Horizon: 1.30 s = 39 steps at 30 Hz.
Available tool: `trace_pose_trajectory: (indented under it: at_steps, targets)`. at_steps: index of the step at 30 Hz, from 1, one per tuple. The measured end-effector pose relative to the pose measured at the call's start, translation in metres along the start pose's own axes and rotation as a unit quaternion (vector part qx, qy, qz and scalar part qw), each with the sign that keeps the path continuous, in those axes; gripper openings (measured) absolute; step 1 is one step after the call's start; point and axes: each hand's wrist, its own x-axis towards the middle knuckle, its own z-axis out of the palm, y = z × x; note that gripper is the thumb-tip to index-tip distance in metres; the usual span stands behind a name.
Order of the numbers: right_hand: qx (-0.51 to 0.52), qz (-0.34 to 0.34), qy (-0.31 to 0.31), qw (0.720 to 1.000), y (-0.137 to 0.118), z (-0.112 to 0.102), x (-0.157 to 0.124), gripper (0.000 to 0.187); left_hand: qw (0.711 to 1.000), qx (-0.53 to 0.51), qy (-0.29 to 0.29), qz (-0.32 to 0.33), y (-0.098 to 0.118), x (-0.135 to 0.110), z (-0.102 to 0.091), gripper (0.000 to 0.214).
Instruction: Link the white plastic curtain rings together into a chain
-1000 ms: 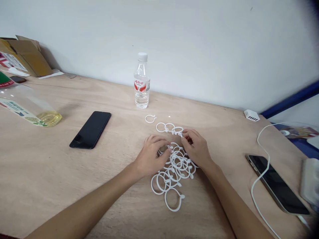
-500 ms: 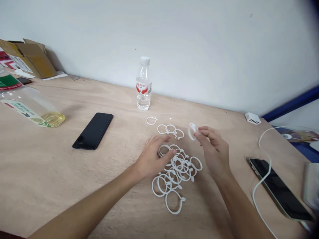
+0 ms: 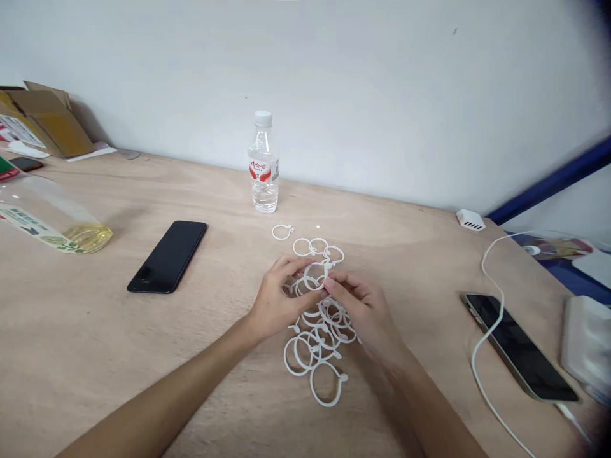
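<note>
A white plastic curtain ring with a small tab is held up between my two hands, above a loose pile. My right hand pinches its right side between thumb and fingers. My left hand curves round the left side, thumb below and fingertips above, seemingly gripping it too. Beneath them lies the pile of white curtain rings, overlapping one another and partly hidden by my hands. Beyond lies a short cluster of joined or overlapping rings; I cannot tell which. A single ring rests apart from it.
A water bottle stands near the wall. To the left are a black phone, an oil bottle lying down and a cardboard box. On the right, a white cable crosses another phone.
My right hand has brought its ring leftward to my left hand, which now meets it above the pile. The view has shifted slightly to the right.
</note>
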Motion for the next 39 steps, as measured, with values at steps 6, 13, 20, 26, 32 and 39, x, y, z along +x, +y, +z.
trace_pose_trajectory:
  at_steps: [6,13,20,26,32,39]
  targets:
    - [-0.087,-0.065,0.11,0.988,0.007,-0.008,0.002,0.032,0.998,-0.046,-0.023,-0.027,-0.007,-0.002,0.0,0.042]
    - [-0.122,-0.118,0.071,0.983,0.014,-0.014,0.001,0.026,0.997,-0.016,-0.077,0.022,-0.002,-0.001,-0.002,0.038]
    - [-0.144,-0.106,0.089,0.98,0.017,-0.015,0.003,0.024,0.997,0.0,-0.073,0.012,0.002,-0.001,0.0,0.047]
    - [-0.139,-0.108,0.069,0.982,0.019,-0.014,0.002,0.025,0.995,0.02,-0.095,0.039,0.003,0.0,-0.002,0.028]
    - [-0.17,-0.193,0.078,0.963,0.021,-0.014,0.002,0.018,0.993,0.032,-0.1,0.06,0.005,0.0,-0.003,0.022]
    - [-0.184,-0.171,0.06,0.966,0.018,-0.018,0.001,0.019,0.993,0.045,-0.096,0.055,0.003,-0.001,-0.003,0.023]
